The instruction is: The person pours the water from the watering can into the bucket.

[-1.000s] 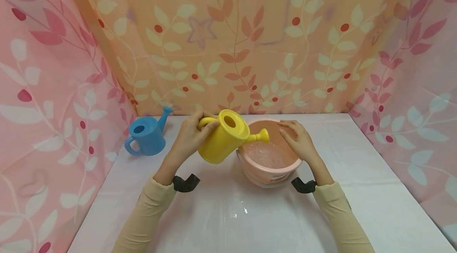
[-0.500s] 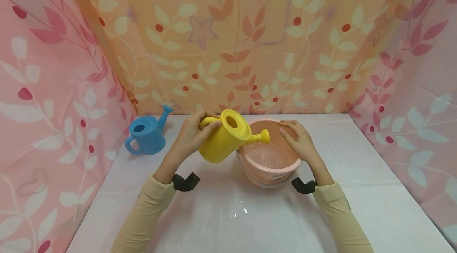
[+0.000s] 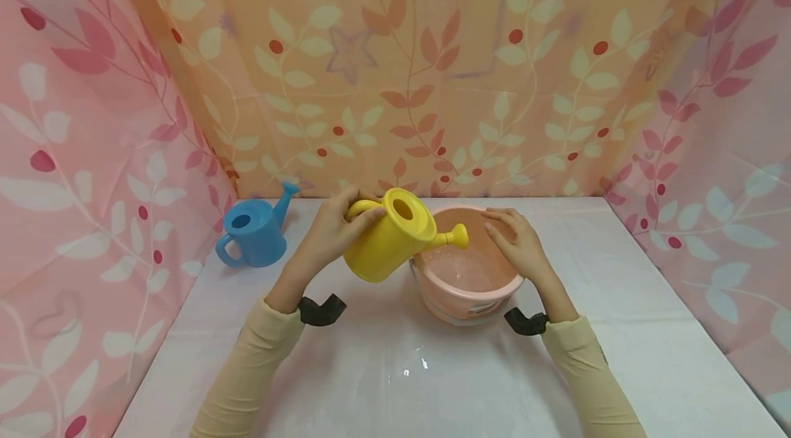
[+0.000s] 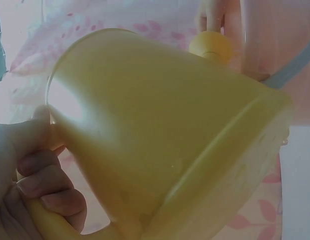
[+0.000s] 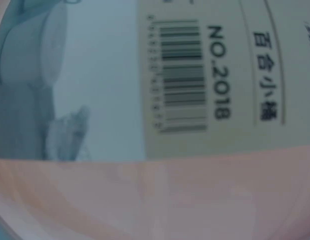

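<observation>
My left hand (image 3: 330, 228) grips the handle of a yellow watering can (image 3: 386, 239), fingers curled round it in the left wrist view. The can (image 4: 144, 125) hangs tilted to the right above the table, its spout head (image 3: 459, 236) over the opening of a pink bucket (image 3: 457, 294). Clear water seems to lie inside the bucket. My right hand (image 3: 519, 246) holds the bucket's right rim, fingers and thumb reaching over the edge. A printed label (image 5: 220, 80) on the bucket's wall fills much of the right wrist view.
A blue watering can (image 3: 255, 235) stands upright at the back left, spout pointing to the back right. The white-covered table (image 3: 395, 390) shows shiny wet spots near its front. Patterned cloth (image 3: 420, 101) walls the back and both sides.
The yellow watering can and my left hand have shifted very slightly right and up. My right hand and the bucket keep their places.
</observation>
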